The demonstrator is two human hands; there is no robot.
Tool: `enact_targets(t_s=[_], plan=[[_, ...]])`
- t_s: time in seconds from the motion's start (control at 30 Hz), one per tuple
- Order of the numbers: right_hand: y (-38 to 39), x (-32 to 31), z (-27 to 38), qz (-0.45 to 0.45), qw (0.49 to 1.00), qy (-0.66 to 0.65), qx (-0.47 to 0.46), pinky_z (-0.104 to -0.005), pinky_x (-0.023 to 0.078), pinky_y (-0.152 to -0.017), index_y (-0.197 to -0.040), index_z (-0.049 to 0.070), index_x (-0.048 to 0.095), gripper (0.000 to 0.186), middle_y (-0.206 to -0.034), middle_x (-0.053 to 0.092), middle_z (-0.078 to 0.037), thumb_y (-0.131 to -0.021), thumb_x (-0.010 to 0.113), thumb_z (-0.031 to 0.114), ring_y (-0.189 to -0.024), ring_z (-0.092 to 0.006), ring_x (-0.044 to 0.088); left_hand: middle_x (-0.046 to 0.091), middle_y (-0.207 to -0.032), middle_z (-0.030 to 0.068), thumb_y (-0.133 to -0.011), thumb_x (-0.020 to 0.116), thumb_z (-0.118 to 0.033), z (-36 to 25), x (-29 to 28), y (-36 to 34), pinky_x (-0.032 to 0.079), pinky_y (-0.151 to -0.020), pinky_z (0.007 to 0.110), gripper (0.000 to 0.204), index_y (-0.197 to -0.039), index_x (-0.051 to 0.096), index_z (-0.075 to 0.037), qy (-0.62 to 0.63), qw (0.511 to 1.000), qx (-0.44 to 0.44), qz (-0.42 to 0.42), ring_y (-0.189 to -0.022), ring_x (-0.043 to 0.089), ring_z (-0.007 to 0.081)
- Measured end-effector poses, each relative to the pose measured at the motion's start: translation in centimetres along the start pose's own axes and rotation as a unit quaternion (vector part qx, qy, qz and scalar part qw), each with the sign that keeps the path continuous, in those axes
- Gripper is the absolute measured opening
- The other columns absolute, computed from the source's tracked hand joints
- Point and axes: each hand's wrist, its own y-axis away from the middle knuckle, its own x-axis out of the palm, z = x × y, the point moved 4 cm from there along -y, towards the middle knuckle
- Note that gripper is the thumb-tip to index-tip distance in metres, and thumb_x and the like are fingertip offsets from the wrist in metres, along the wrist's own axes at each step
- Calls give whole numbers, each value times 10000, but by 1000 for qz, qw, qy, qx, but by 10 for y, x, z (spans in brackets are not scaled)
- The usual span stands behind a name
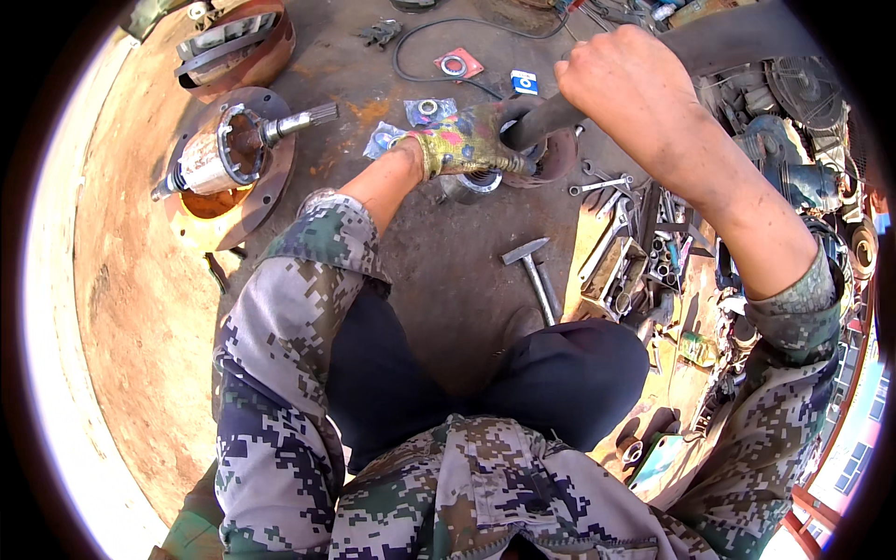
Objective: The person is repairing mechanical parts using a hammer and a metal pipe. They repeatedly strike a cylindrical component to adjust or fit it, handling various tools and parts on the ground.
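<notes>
Camouflage jacket (485, 485) cloth fills six o'clock, with dark trousers (569, 383) bent at the knees just beyond it. Toward one o'clock, the bare right hand (630, 89) is clenched in a fist around a thick dark bar (742, 39), which slants from the two o'clock edge down toward twelve. At twelve o'clock, the left hand (467, 145), in a stained yellowish glove, lies against the bar's lower end; its fingers are partly hidden, so I cannot tell whether they close on it. That end meets a rusty ring-shaped part (562, 156), and a round metal part (469, 194) sits just below the glove. Blue-and-white box (525, 82) and red packet (476, 67) lie farther out near twelve. Wrenches (602, 185) lie at two o'clock, a metal tool tray (607, 266) at three, and a hammer (539, 285) nearer the centre. At ten, a splined shaft (303, 121) projects from a housing (210, 163) resting on a round flange (266, 201).
</notes>
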Motion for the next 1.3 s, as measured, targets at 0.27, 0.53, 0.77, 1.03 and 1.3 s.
enact_targets(t_s=[0.27, 0.53, 0.77, 1.03, 1.3], plan=[[0, -36, 21, -519, 837, -161, -60, -346, 562, -762, -1007, 114, 731, 148, -985, 706, -67, -861, 723, 132, -882, -209, 717, 720, -1253, 135, -922, 751, -442, 93, -27, 18, 502, -998, 382, 584, -1355, 648, -65, -14, 987, -151, -50, -1150, 664, 252], [120, 255, 258, 40, 665, -678, 310, -502, 531, -915, -1086, -35, 635, 370, -1016, 681, -243, -877, 800, 222, -1028, -439, 678, 748, -1027, 42, -935, 757, -122, 89, -30, 15, 543, -826, 305, 237, -1142, 725, -9, 103, 976, -147, -124, -925, 671, 126], [199, 297, 414, 180, 614, -680, 358, -488, 538, -975, -1294, 46, 574, 598, -1262, 614, -206, -784, 869, 151, -1186, -415, 628, 739, -1018, 54, -909, 765, -83, 88, -36, 25, 543, -841, 320, 201, -1083, 712, 3, 205, 958, -118, -162, -922, 677, 156], [188, 295, 394, 214, 599, -695, 335, -489, 539, -991, -1322, 42, 563, 653, -1256, 617, -184, -791, 890, 235, -1219, -401, 617, 721, -983, 77, -922, 734, -38, 101, -42, 29, 551, -807, 306, 147, -1059, 712, 9, 205, 951, -109, -204, -893, 681, 164], [171, 287, 401, 172, 626, -660, 379, -496, 549, -966, -1307, 66, 532, 656, -1265, 582, -144, -804, 877, 306, -1214, -356, 611, 693, -1082, 90, -910, 686, 25, 103, -39, 32, 543, -940, 346, 262, -1166, 641, -6, 333, 916, -64, -214, -1006, 673, 202]])
